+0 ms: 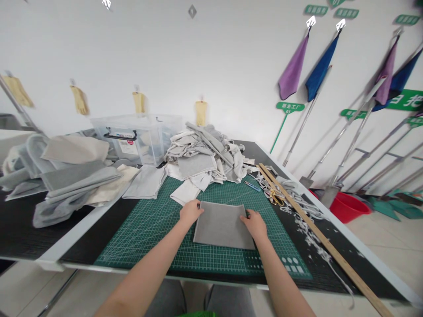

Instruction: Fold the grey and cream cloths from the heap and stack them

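A flat grey piece of fabric [224, 225], roughly square, lies on the green cutting mat [148, 246] in front of me. My left hand [191, 212] pinches its far left corner between thumb and fingers. On the opposite side, my right hand [254, 223] grips the right edge near the far corner. Just beyond the left hand, a pale fabric piece [185, 192] rests partly on the mat, at the foot of a heap of grey and white fabric [211, 152].
More grey cloth [72, 171] is piled at left, before a clear plastic bin [148, 143]. To the right lie a long wooden strip [317, 233], blue-handled snips [253, 186], gold-handled scissors [276, 198] and white scraps [310, 237]. A red bucket [350, 207] stands beyond the table.
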Available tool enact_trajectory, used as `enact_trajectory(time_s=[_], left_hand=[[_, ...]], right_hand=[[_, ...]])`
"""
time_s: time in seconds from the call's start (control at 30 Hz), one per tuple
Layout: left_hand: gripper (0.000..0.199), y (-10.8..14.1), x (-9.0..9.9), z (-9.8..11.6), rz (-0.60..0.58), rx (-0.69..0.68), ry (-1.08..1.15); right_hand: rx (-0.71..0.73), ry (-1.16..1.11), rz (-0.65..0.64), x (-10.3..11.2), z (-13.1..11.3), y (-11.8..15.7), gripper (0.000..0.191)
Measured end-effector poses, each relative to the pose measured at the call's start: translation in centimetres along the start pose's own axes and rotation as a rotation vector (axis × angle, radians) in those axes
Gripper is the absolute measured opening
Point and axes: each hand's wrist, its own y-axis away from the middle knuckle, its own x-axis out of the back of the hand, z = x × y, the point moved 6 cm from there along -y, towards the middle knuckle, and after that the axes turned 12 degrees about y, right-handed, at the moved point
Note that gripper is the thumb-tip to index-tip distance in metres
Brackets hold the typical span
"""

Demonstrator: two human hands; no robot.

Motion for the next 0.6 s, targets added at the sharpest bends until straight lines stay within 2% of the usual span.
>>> enact_trajectory(time_s=[0.13,0.37,0.43,0.5,0.57,0.6], left_hand=[[0.028,0.9,0.0,0.3,0.004,-0.035,-0.075],[0.029,0.9,0.3,0.1,-0.030,-0.037,-0.105],[0.032,1.1,0.5,0.3,-0.022,-0.018,-0.101],[0.033,2.0,1.3,1.0,0.061,0.003,-0.072],[0.033,3.7,2.0,2.4,0.147,-0.033,0.002],[0.032,4.8,2.1,3.5,0.148,-0.083,0.049]], right_hand=[[-0.021,-0.128,-0.097,-0.5,-0.5,0.2,0.019],[-0.120,-0.597,-0.388,-2.7,-1.9,3.5,0.027],[-0.175,-0.745,-0.375,-3.3,-2.2,4.5,0.026],[-0.230,-0.893,-0.296,-3.8,-2.3,5.2,0.028],[-0.278,-1.021,-0.190,-4.2,-2.5,5.9,0.028],[-0.294,-1.076,-0.145,-4.4,-2.7,6.3,0.028]])
